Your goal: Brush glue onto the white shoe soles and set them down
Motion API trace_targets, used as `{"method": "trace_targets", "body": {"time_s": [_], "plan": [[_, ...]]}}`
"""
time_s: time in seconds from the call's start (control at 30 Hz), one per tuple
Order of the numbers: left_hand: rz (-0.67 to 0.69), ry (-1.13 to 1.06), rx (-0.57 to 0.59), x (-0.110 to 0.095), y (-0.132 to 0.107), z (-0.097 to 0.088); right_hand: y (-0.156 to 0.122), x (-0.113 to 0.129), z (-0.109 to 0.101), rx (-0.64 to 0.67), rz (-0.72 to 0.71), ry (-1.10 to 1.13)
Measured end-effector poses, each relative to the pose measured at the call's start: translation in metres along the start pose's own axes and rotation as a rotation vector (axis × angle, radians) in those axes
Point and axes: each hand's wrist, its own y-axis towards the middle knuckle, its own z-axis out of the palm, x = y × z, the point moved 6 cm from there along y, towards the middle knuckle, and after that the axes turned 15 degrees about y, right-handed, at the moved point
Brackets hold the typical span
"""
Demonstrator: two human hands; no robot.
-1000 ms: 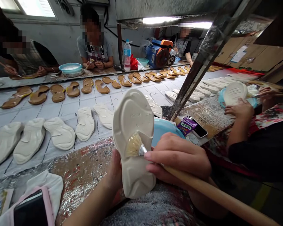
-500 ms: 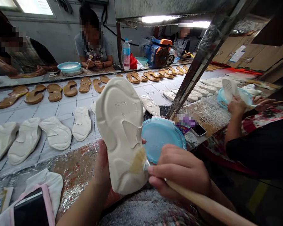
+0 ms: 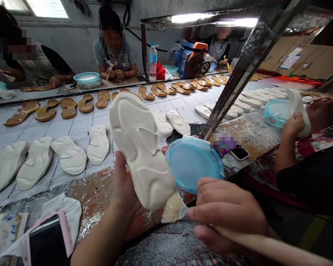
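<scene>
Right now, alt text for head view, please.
A left hand grips a white shoe sole while a right hand holds a wide bristle brush against its end. Beyond lie a blue plastic plate and rows of white soles and tan soles.

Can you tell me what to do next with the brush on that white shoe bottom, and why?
Probably stroke the brush along the end of the white sole a little more. Its bristles touch that end and look coated with something pale, and the left hand holds the sole tilted, with that end towards the right hand.
</scene>
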Motion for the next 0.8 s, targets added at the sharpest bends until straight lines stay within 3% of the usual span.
{"method": "trace_targets", "body": {"time_s": [0.1,0.17,0.3,0.47,0.57,0.63,0.8], "plan": [[0.019,0.047,0.071,0.009,0.004,0.018,0.013,-0.001,-0.007,-0.134,0.002,-0.031],[0.035,0.052,0.022,0.013,0.008,0.021,0.014,0.0,-0.004,-0.187,-0.059,-0.094],[0.056,0.013,-0.191,0.012,0.014,0.01,0.002,-0.002,0.015,-0.026,-0.091,-0.111],[0.01,-0.038,-0.188,0.004,0.019,0.013,-0.011,-0.016,-0.006,-0.212,0.018,0.0],[-0.003,-0.038,-0.235,0.001,0.022,0.008,-0.014,-0.017,-0.005,-0.114,-0.011,0.016],[0.012,0.013,-0.208,0.003,0.022,0.003,-0.016,-0.014,-0.01,-0.09,-0.015,0.059],[-0.178,0.238,0.037,0.041,0.008,-0.007,-0.009,-0.008,-0.05,-0.298,0.078,-0.07]]}}
